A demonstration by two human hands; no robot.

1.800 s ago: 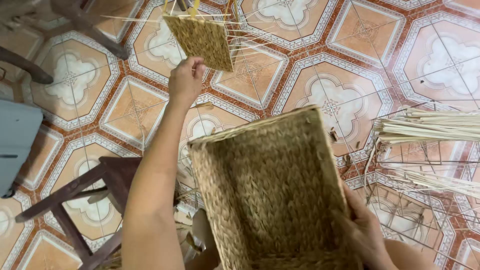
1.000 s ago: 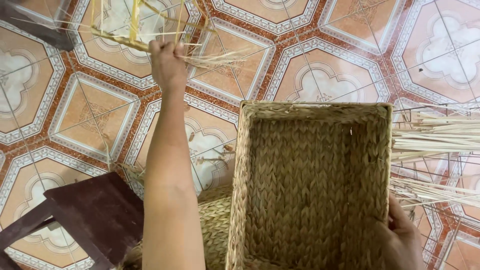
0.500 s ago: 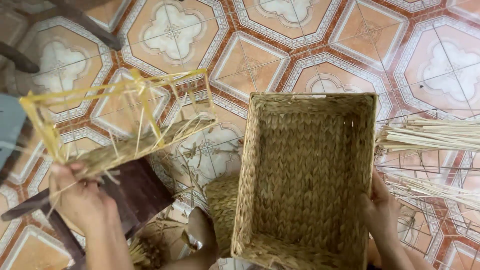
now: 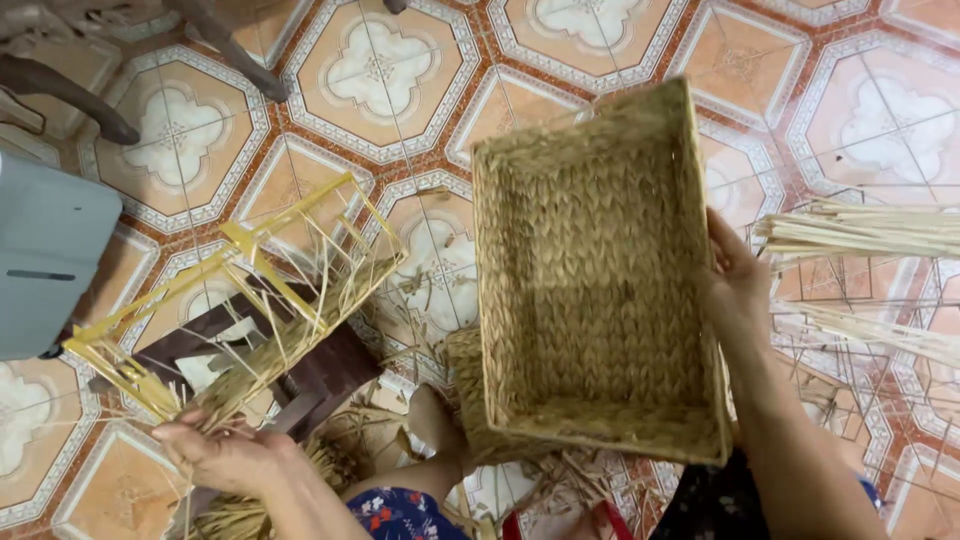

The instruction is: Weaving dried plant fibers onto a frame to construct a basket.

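Note:
My right hand [image 4: 735, 275] grips the right wall of a finished rectangular woven straw basket [image 4: 590, 280], open side facing me, held above my lap. At the lower left, my left hand [image 4: 225, 455] holds the near end of a yellow wire basket frame [image 4: 240, 290] that is partly woven with straw along its bottom, with loose strands sticking out. The frame tilts away from me over a dark wooden stool [image 4: 310, 370]. Another woven piece [image 4: 465, 385] shows under the basket's left edge.
Bundles of pale straw [image 4: 860, 230] lie on wire frames at the right. A grey-blue box [image 4: 45, 255] stands at the left edge. Dark chair legs [image 4: 70, 90] cross the top left. The floor is patterned orange tile [image 4: 390, 70]. Loose straw litters the floor near my knees.
My left hand picked up the yellow frame from the far floor and brought it down to the lower left. The woven basket has stayed in my right hand, tilting slightly.

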